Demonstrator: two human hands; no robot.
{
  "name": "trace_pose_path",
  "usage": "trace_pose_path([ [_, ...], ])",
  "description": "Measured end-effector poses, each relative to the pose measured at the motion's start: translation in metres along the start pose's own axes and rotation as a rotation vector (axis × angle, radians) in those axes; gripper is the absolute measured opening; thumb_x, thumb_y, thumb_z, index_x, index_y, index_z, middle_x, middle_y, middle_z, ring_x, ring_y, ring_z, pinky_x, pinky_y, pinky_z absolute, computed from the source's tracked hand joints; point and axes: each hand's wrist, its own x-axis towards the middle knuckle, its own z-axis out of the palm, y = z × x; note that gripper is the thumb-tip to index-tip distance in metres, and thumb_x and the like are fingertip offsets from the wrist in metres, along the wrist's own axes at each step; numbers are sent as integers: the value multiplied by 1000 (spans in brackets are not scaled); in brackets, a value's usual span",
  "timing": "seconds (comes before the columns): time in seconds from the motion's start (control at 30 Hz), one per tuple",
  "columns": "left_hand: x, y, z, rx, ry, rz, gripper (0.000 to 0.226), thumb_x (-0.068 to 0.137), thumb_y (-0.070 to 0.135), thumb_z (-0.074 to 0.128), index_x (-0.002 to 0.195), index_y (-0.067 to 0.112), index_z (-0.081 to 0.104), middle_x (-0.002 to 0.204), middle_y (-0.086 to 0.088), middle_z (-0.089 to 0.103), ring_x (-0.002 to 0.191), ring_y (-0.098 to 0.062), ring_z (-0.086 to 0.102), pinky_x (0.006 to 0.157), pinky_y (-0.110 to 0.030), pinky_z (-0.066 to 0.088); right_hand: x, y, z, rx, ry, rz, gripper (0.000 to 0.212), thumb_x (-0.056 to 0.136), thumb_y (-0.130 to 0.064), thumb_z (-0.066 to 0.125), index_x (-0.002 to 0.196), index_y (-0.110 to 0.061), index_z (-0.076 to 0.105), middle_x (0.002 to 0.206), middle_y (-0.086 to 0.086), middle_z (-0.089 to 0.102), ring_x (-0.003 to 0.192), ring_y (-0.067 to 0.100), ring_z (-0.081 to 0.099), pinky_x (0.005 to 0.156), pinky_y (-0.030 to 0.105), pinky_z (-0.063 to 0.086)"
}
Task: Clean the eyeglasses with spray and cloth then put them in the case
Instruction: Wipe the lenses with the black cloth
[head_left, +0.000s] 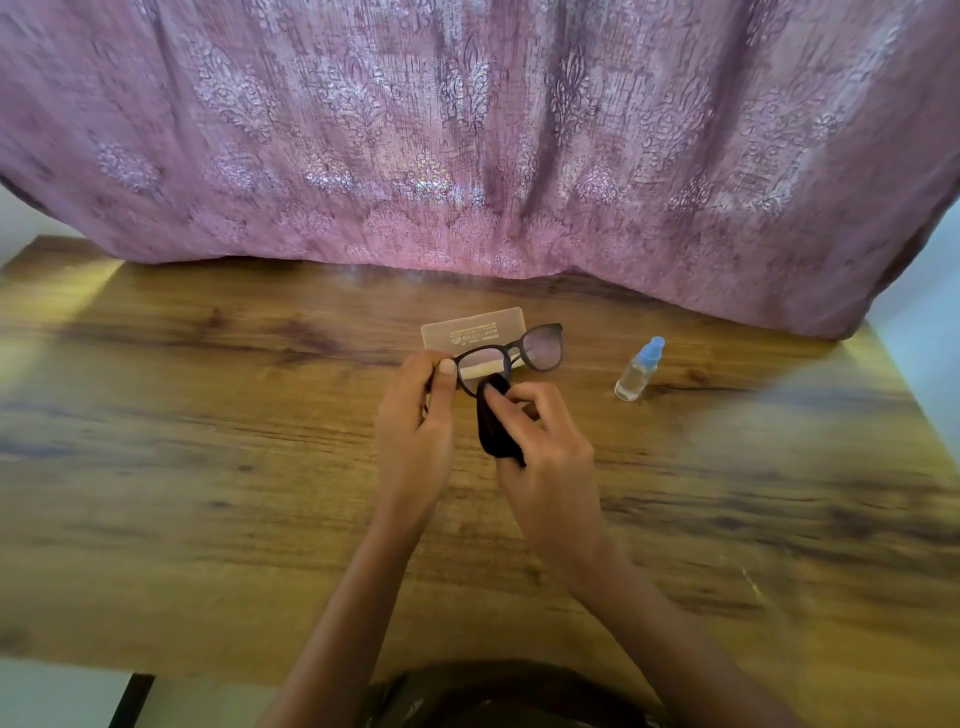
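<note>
Hands wiping glasses over a wooden table

Curtain (467, 130), pink and patterned, hangs behind the table (208, 467). The left hand (415, 421) is raised above the wood, thumb upright and fingers curled, pinching the left end of the glasses (543, 347). The right hand (550, 462) is curled round a black cloth (496, 426) and presses its top against the lower rim of the left lens. The case (467, 330), flat and translucent with print on it, lies on the table just behind the glasses; what is in it cannot be told. The glasses are held in the air in front of the case, long axis running left to right, the right end tilted slightly up. The bottle (636, 371), blue-capped, stands to the right with clear liquid inside.
</note>
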Motion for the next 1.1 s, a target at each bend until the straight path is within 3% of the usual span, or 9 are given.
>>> trace_pose_path([
  [0.27, 0, -1, -3, -18, -17, 19, 23, 99, 25, 43, 93, 15, 63, 86, 10, 63, 80, -9, 57, 70, -27, 44, 3, -2, -5, -20, -3, -17, 40, 90, -12, 46, 122, 3, 63, 107, 15, 61, 94, 21, 62, 76, 28, 58],
  [0.37, 2, -2, -4, -35, -20, 28, 24, 99, 26, 43, 91, 15, 63, 84, 11, 61, 78, -7, 55, 69, -25, 41, 5, 4, -7, -26, 31, 13, 36, 85, 1, 61, 121, 4, 64, 107, 16, 61, 94, 23, 63, 76, 31, 59],
  [0.43, 2, -4, -5, -35, -24, 29, 24, 100, 26, 43, 89, 15, 61, 81, 13, 58, 75, -6, 51, 67, -23, 38, 6, 9, -7, 29, 54, 45, 45, 77, 11, 70, 120, 4, 65, 106, 15, 62, 96, 19, 61, 80, 22, 56],
  [0.53, 2, -5, -8, -43, -7, 28, 23, 100, 24, 43, 87, 15, 60, 77, 12, 55, 71, -3, 48, 65, -15, 36, 9, 17, -11, 161, 186, 201, 42, 77, 13, 69, 118, 1, 67, 105, 11, 62, 92, 15, 60, 79, 5, 46],
  [0.67, 0, -4, -12, -101, -41, 30, 26, 101, 20, 42, 93, 6, 62, 84, -16, 60, 74, -26, 51, 64, -13, 39, 21, 33, -24, 397, 320, 588, 20, 93, -10, 63, 109, -21, 64, 103, -1, 63, 89, 13, 66, 68, 14, 54],
  [0.77, -1, -3, -14, -112, -91, 52, 27, 101, 18, 41, 97, 2, 63, 89, -11, 64, 80, -25, 56, 70, -14, 40, 30, 43, -29, 703, 222, 865, 14, 95, -21, 61, 108, -20, 67, 101, 0, 70, 89, 8, 67, 65, 17, 53],
  [0.87, -4, -4, -16, -73, -127, 69, 30, 101, 18, 40, 101, 0, 64, 94, 2, 66, 86, -11, 59, 74, -14, 41, 36, 45, -31, 965, 154, 978, 20, 92, -29, 64, 105, -13, 69, 93, -3, 74, 87, 6, 69, 70, 18, 54],
  [1.0, -4, -10, -22, -76, -109, 54, 26, 98, 21, 42, 90, 9, 64, 85, -3, 64, 79, -23, 57, 69, -26, 43, 37, 47, -33, 1138, 84, 1039, 24, 82, -28, 72, 99, -12, 69, 88, -3, 76, 87, 8, 70, 72, 22, 56],
  [1.1, -4, -10, -27, -134, -155, -19, 31, 98, 23, 40, 93, 15, 69, 91, 4, 70, 89, -11, 63, 77, -16, 46, 37, 47, -34, 1212, 46, 1043, 32, 79, -27, 74, 104, -8, 70, 90, 0, 75, 85, 8, 70, 68, 20, 55],
])
